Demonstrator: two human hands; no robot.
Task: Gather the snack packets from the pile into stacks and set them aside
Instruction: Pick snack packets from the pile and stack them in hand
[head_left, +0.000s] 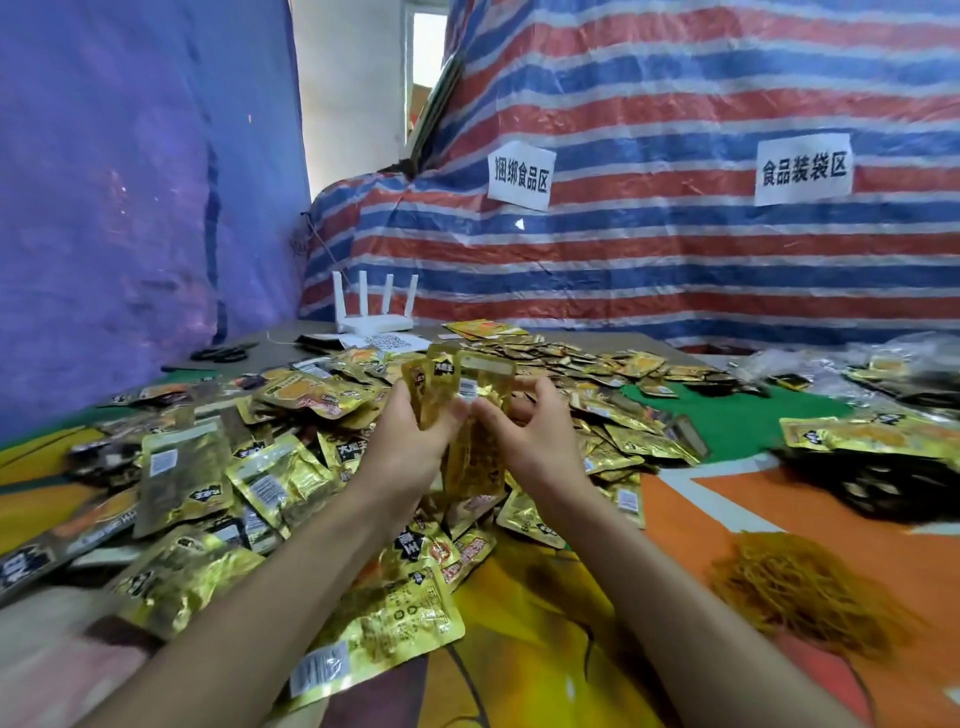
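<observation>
Snack packets in hand (470, 387): a thin sheaf of gold foil packets, held on end between the two hands, just above the middle of the heap on the table.
Long axis: it runs up and down, with the tops leaning a little away from the person. The upper ends fan apart and are not squared.
Left hand (410, 436): fingers and thumb are curled round the left edge of the sheaf, gripping it.
Right hand (543, 434): thumb and bent fingers are closed on the right edge, level with the other hand and almost touching it.
Pile (291, 467): loose packets lie flat straight below and ahead of both hands, thickest on the left, so the left hand is nearer the bulk of it.
Bare cloth (779, 499): open orange and green cover lies to the right, nearer the right hand. To my eye it is the likelier place to set a stack down.
Yellow bands (800, 592): a heap of thin bands lies on the orange cloth, right and toward the person, well apart from the hands.
Next move, as I judge it: tap the sheaf square, since its ends sit uneven.
</observation>
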